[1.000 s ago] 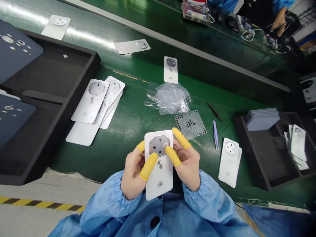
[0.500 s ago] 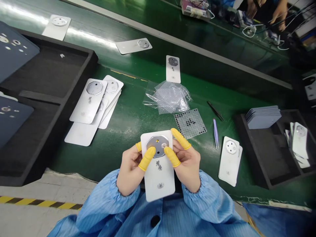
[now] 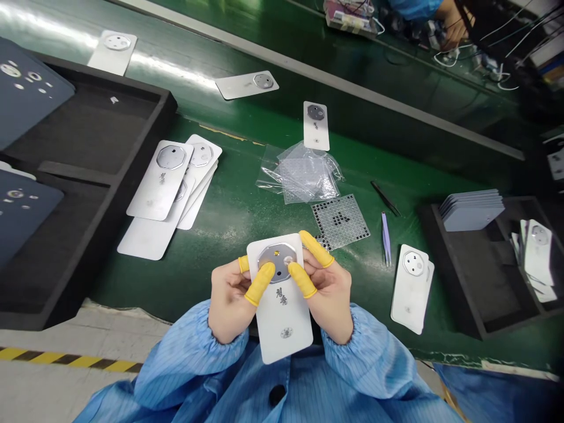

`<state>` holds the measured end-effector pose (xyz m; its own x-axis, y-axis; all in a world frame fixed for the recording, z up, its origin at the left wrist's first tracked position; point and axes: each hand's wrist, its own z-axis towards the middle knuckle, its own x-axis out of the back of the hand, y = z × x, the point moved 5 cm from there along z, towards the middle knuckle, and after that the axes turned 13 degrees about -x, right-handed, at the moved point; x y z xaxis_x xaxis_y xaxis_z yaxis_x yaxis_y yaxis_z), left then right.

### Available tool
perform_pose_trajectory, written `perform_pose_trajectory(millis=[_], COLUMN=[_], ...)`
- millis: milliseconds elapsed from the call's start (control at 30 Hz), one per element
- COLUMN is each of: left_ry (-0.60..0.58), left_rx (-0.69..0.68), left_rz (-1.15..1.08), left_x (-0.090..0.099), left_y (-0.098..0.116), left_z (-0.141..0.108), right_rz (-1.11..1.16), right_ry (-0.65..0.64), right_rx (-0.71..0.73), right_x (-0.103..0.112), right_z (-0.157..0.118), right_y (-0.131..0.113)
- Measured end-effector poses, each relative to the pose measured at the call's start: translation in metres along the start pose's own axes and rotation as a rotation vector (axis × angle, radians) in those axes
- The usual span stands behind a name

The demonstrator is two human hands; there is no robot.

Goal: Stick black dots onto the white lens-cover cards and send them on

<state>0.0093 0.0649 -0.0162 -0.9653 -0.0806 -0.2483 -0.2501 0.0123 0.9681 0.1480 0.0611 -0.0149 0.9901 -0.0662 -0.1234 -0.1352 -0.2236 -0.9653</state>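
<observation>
A white phone back cover [image 3: 286, 317] with a silver octagonal camera plate is held upright in front of me, between both hands. My left hand [image 3: 233, 296] grips its left edge, the thumb in a yellow finger cot pressing on the camera plate. My right hand [image 3: 328, 294] grips the right edge, its yellow-cotted thumb on the plate's right side by a round hole; the cotted index finger sticks up past the edge. The other fingers are mostly hidden behind the cover. Beyond it lies a clear sheet with small black dots [image 3: 341, 220], near crumpled clear plastic film [image 3: 308, 173].
Stacked white covers [image 3: 158, 182] lie left, beside a black foam tray [image 3: 145, 126]. Purple tweezers [image 3: 386, 238], black tweezers [image 3: 385, 198] and more covers [image 3: 409, 294] are on the right, near another black tray [image 3: 467, 294]. Single covers lie on the belt behind. A co-worker's hand [image 3: 456, 26] shows far back.
Both hands and the cover have shifted slightly left, with the cover tilting a little more. Covers on the belt have moved slightly right. The co-worker's hand and sleeve have shifted.
</observation>
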Motion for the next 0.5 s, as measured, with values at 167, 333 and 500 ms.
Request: perform_pose_trajectory(millis=[167,333,500], left_ry=[-0.110,-0.122,-0.080], left_rx=[0.139,0.048,-0.077], left_rz=[-0.076,0.043,0.271], left_x=[-0.004,-0.004,-0.001], left_y=[-0.008,-0.005,-0.012], left_z=[0.004,0.005,0.001], right_rz=[0.015,0.012,-0.103], right_ry=[0.034,-0.003,0.024], right_rx=[-0.003,0.042,0.091], right_x=[0.003,-0.001,-0.007], right_z=[0.004,0.006,0.001], right_y=[0.003,0.003,0.012])
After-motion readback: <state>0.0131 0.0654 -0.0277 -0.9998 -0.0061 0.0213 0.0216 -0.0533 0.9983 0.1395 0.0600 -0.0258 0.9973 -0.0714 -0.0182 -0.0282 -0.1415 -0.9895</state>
